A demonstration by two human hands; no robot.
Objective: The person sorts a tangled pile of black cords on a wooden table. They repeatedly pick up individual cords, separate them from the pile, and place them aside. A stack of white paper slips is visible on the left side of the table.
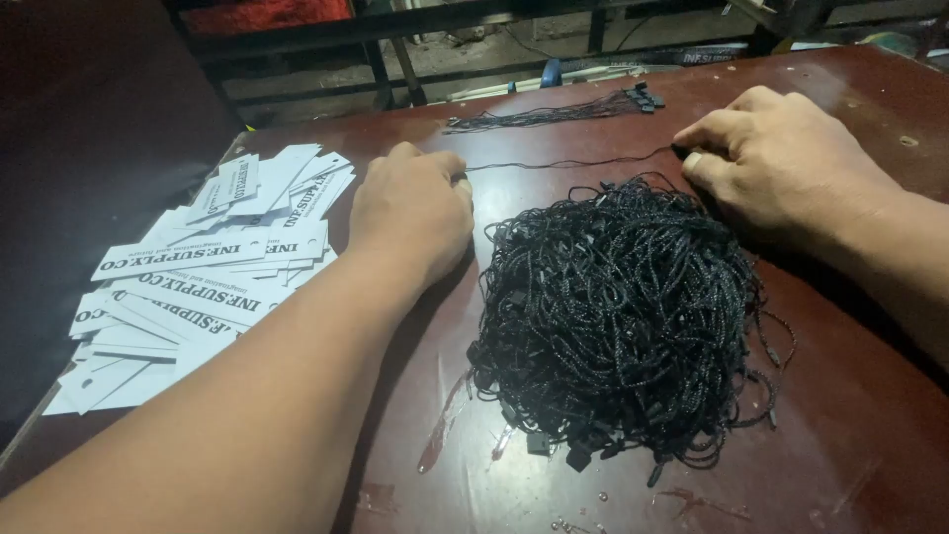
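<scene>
two hands (415, 213) (781, 158) stretch thin black cord (568, 162) taut, fingers pinching ends; tangled cord heap (618, 316) between.

Both my arms are bare from where they enter the picture — no sleeve, cuff or glove anywhere on them. My left forearm comes in from the lower left corner, broad and long, filling much of the bottom of the frame, and narrows to my left hand (413, 210) just left of centre. My right forearm enters at the right edge, shorter in view, and ends in my right hand (781, 158) in the upper right. No watch, bracelet or band shows at either wrist. On the right hand one short, pale fingernail shows near the fingertips — the knuckles stand out rounded along the top.
</scene>
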